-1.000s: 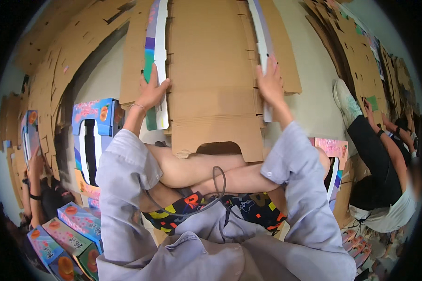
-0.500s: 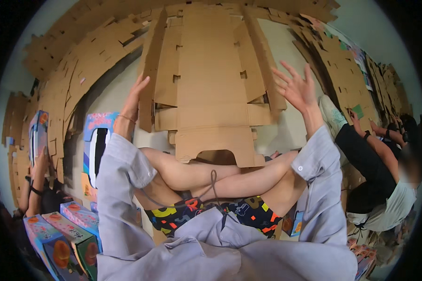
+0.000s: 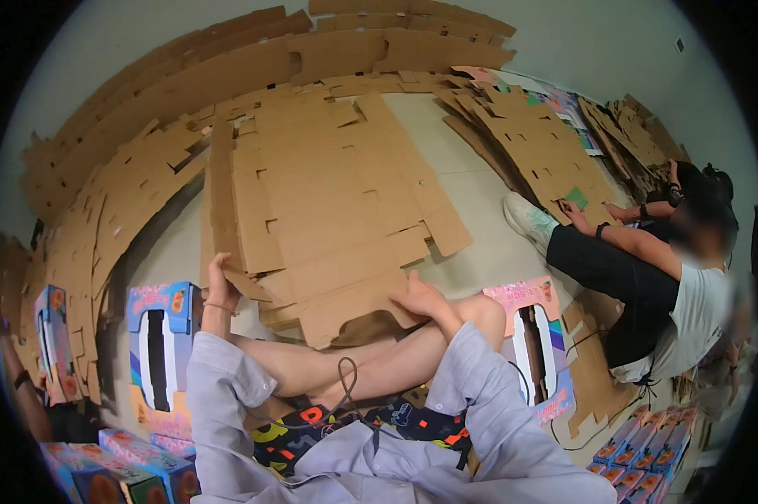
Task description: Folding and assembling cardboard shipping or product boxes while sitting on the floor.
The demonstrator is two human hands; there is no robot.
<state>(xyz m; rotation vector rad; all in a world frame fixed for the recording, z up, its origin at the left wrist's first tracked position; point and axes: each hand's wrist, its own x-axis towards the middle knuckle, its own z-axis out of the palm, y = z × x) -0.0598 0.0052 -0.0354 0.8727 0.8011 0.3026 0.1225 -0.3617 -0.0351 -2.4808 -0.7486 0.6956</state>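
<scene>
A large brown die-cut cardboard box blank [image 3: 324, 193] lies before my crossed legs, its left side panel folded upright and its right side spread flat. At its near left corner, my left hand [image 3: 222, 286] is closed around the edge of the folded side panel, beside a small flap. My right hand [image 3: 423, 300] pinches the near end flap at its right edge, close to the curved cut-out. This end flap [image 3: 350, 307] rests over my shins, and some of my right fingertips are hidden by the cardboard.
Printed carton boxes with handle slots stand left [image 3: 156, 336] and right [image 3: 534, 336] of my legs. More printed cartons [image 3: 648, 449] sit at lower right. Stacked cardboard blanks [image 3: 135, 210] lie at left. A co-worker [image 3: 648, 269] sits at right beside another cardboard pile [image 3: 539, 139].
Both hands have come down from beside the raised side panels to the blank's near end and closed on it. The right panel has gone from upright to flat. The view has shifted.
</scene>
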